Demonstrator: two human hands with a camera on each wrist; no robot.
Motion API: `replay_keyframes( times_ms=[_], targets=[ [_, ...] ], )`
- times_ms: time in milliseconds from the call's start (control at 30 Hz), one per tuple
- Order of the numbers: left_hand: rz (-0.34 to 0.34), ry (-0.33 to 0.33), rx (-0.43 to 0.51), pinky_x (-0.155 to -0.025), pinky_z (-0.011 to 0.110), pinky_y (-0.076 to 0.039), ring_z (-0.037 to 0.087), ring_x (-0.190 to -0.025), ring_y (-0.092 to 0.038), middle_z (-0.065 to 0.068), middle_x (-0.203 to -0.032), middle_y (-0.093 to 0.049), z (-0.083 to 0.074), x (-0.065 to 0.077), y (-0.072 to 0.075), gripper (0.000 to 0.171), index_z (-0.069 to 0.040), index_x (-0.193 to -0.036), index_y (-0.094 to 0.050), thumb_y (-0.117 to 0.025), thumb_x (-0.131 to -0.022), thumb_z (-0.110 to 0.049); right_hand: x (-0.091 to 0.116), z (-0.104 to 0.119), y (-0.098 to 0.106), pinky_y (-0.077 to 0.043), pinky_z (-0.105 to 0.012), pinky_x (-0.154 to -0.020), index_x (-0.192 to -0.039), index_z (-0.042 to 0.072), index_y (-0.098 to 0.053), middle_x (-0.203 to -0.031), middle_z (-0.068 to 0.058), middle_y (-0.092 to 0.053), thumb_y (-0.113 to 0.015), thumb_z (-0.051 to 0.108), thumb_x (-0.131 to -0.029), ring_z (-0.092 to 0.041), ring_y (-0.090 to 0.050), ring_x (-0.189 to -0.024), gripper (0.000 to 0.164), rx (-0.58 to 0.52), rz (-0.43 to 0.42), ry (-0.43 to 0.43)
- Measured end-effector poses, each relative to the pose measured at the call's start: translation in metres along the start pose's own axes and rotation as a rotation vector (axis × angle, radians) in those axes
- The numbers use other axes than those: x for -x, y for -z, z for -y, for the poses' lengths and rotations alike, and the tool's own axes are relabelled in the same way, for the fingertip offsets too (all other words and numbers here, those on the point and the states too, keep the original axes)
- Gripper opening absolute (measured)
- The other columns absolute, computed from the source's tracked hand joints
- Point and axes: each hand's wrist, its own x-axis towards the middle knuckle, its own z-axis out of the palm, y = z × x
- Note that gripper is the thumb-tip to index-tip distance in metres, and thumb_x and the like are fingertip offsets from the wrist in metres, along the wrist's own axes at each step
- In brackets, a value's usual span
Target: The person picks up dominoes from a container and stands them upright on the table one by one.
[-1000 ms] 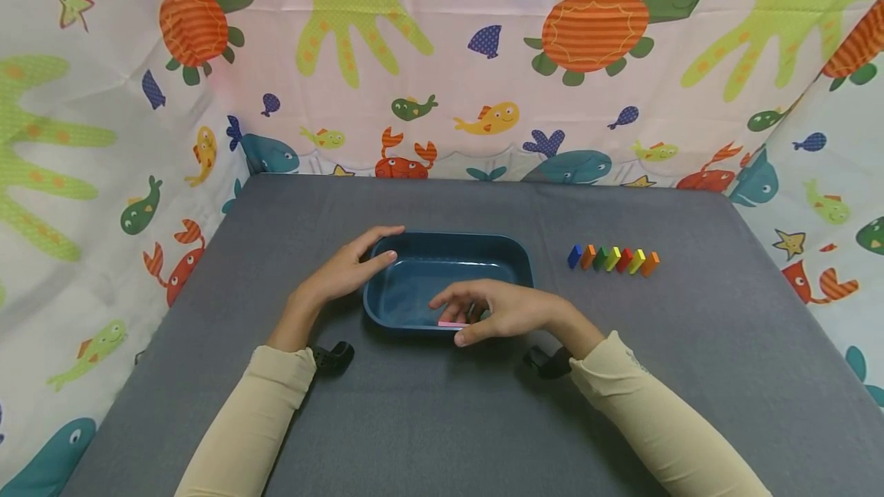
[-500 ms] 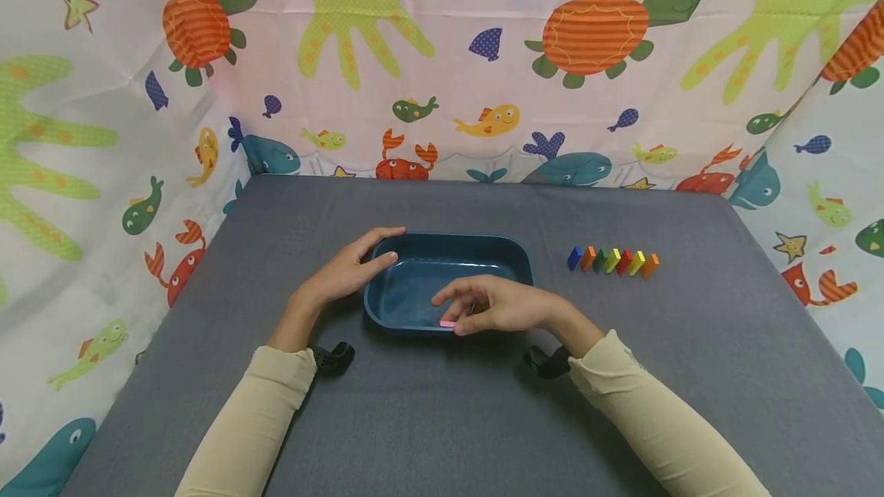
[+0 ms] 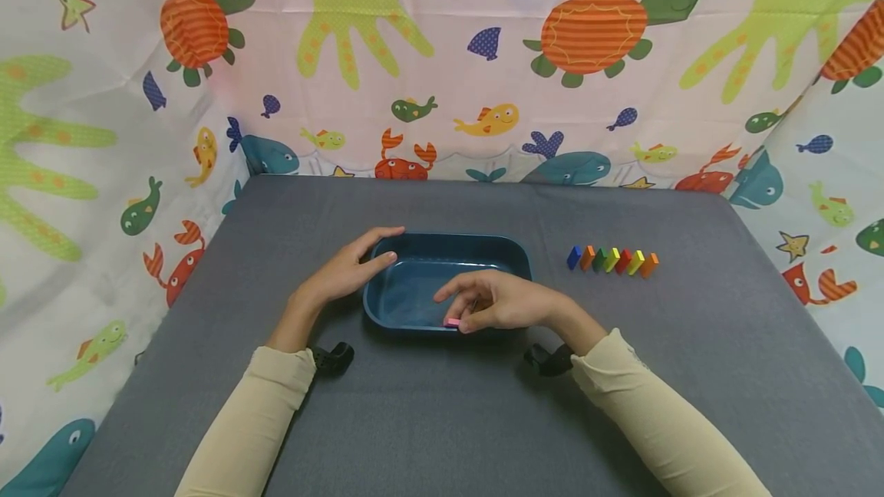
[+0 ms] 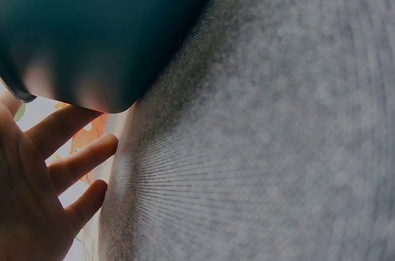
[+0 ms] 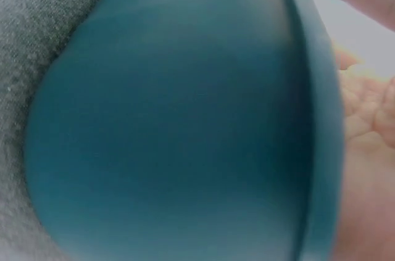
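Note:
A dark blue rectangular tray (image 3: 414, 294) lies on the grey cloth. My left hand (image 3: 345, 271) rests on its left end, thumb over the rim and the fingers straight along the corner. In the left wrist view several fingers (image 4: 83, 159) spread beside the tray's wall (image 4: 92, 39). Over the tray's near right part, my right hand (image 3: 507, 301) pinches a small pink domino (image 3: 452, 322) between thumb and fingers. The right wrist view is mostly filled by the tray's outer side (image 5: 179, 119), which hides the domino.
Right of the tray, a row of several small coloured dominoes (image 3: 612, 260) stands on edge on the grey cloth (image 3: 442, 420). A printed curtain (image 3: 442, 37) with sea animals encloses the back and sides. Black straps (image 3: 334, 359) circle both wrists.
My right hand has risen slightly and its thumb has closed toward the fingers on the pink domino, less of which shows now. My left hand and the tray have stayed put.

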Motion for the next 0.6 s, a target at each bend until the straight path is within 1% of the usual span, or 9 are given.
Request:
replay_keyframes(
  times_ms=[100, 200, 333, 467, 600],
  targets=[
    [-0.003, -0.011, -0.003, -0.119, 0.066, -0.03, 0.03, -0.151, -0.035, -0.001, -0.162, -0.039, 0.001, 0.0, 0.0, 0.051, -0.038, -0.152, -0.042, -0.054, -0.104, -0.046, 0.005, 0.001, 0.003, -0.059, -0.031, -0.084, -0.141, -0.002, -0.054, -0.112, -0.014, -0.072, -0.067, 0.005, -0.097, -0.022, -0.069, -0.095, 0.047, 0.005, -0.016, 0.007],
    [-0.003, -0.016, -0.003, -0.119, 0.065, -0.03, 0.03, -0.15, -0.036, -0.001, -0.162, -0.039, 0.001, -0.001, -0.001, 0.051, -0.037, -0.153, -0.042, -0.054, -0.104, -0.045, 0.012, 0.001, 0.005, -0.059, -0.03, -0.082, -0.138, -0.001, -0.058, -0.113, -0.021, -0.069, -0.068, 0.005, -0.096, -0.022, -0.067, -0.094, 0.043, 0.0, -0.044, 0.008],
    [-0.002, -0.016, -0.004, -0.12, 0.065, -0.029, 0.029, -0.15, -0.035, -0.001, -0.162, -0.038, 0.001, 0.0, -0.001, 0.051, -0.037, -0.153, -0.042, -0.054, -0.104, -0.044, 0.025, 0.004, 0.01, -0.058, -0.028, -0.081, -0.131, 0.004, -0.065, -0.116, -0.029, -0.065, -0.069, 0.007, -0.096, -0.022, -0.063, -0.093, 0.035, -0.005, -0.086, 0.01],
    [-0.001, -0.013, 0.0, -0.12, 0.065, -0.028, 0.029, -0.151, -0.034, -0.001, -0.163, -0.038, -0.001, 0.0, -0.001, 0.051, -0.037, -0.153, -0.041, -0.054, -0.104, -0.045, 0.038, 0.005, 0.017, -0.058, -0.027, -0.082, -0.128, 0.008, -0.068, -0.117, -0.028, -0.065, -0.069, 0.009, -0.096, -0.022, -0.062, -0.093, 0.032, 0.023, -0.122, 0.029],
    [-0.004, -0.008, 0.0, -0.12, 0.065, -0.027, 0.029, -0.151, -0.034, -0.001, -0.163, -0.037, -0.001, 0.0, -0.001, 0.051, -0.038, -0.153, -0.041, -0.054, -0.104, -0.046, 0.054, 0.006, 0.025, -0.058, -0.027, -0.084, -0.128, 0.011, -0.069, -0.12, -0.026, -0.065, -0.069, 0.01, -0.096, -0.025, -0.062, -0.096, 0.031, 0.058, -0.168, 0.019]
  ],
)
